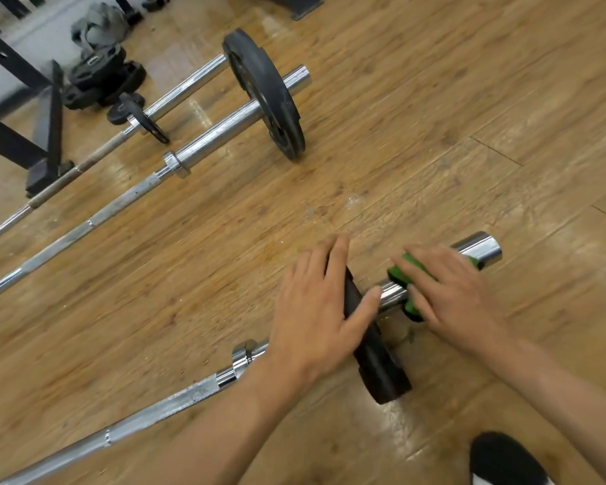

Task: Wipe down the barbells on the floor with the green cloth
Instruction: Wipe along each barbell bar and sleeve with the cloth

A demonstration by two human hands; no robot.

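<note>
Black shoe [504,460] aside, the nearest barbell [161,411] lies on the wooden floor [434,134], its black plate [378,365] steadied by the left grip [312,309], fingers straight and apart, clamping nothing. The right grip [459,295] also lies flat, pressing the green cloth [410,306] onto the chrome sleeve [480,248] rather than closing round it. The cloth may therefore skid off or miss the sleeve's underside. If the left grip eases, the bar could roll on its plate.
</note>
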